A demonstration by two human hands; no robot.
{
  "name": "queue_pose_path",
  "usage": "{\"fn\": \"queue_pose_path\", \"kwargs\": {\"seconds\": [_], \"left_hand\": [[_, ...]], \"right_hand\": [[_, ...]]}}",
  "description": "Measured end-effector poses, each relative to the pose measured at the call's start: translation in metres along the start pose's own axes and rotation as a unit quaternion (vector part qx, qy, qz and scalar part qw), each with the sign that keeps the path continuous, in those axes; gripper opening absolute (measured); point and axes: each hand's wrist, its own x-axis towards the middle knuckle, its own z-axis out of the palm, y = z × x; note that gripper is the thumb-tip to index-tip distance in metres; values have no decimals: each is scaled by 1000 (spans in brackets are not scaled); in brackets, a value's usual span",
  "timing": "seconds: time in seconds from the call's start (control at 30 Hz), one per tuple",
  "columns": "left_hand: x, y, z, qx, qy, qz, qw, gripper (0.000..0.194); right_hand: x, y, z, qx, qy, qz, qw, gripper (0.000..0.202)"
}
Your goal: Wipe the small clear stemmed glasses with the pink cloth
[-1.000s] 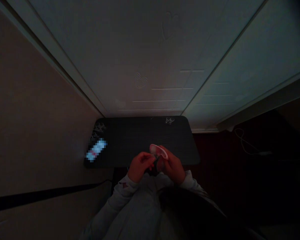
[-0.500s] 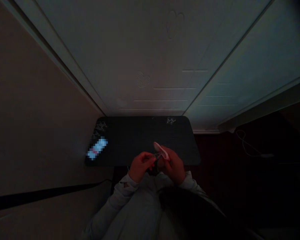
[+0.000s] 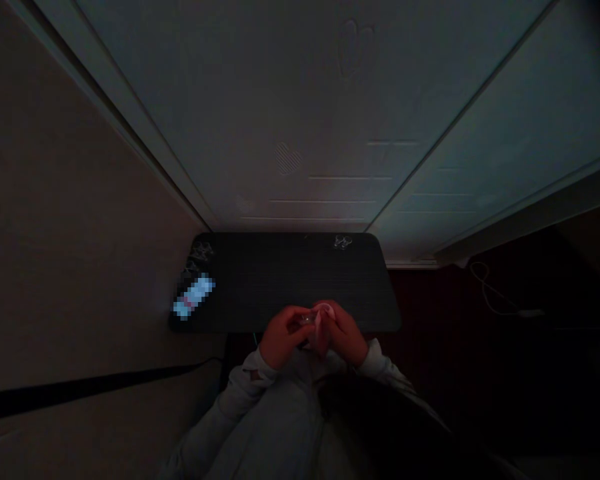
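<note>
Both hands meet above the front edge of a dark table. My left hand is closed on a small clear, shiny object. A soft pink cloth-like piece is gripped in my right hand, folded over at the top and hanging down between the hands. The clear object touches or nearly touches the pink piece; the dim light hides the exact contact.
Small clear items lie at the table's back right, and several more at its back left. A lit, blurred phone-like object is at the left edge. White panels rise behind. A white cable lies at right.
The pink piece has turned from a slanted position above my right hand to hanging down between both hands. My hands have drawn closer together.
</note>
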Motion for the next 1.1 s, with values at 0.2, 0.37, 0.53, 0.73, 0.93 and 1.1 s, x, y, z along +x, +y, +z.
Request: {"fn": "queue_pose_path", "kwargs": {"seconds": [0.2,0.37,0.53,0.73,0.93,1.1], "left_hand": [[1,-3,-1,81,-14,49,995,27],[-3,-4,1,90,-25,70,993,26],[-2,0,5,26,-9,45,999,29],[7,3,2,-97,32,-8,995,30],[10,-1,-1,-172,43,-32,984,32],[10,0,-2,-229,57,-54,970,34]], "right_hand": [[3,2,6,24,32,36,999,24],[7,-1,6,90,41,75,992,25],[10,-7,2,190,58,132,971,31],[5,-14,2,378,68,152,911,35],[0,-19,-1,484,23,179,856,25],[-2,-19,-4,511,-11,187,839,21]]}}
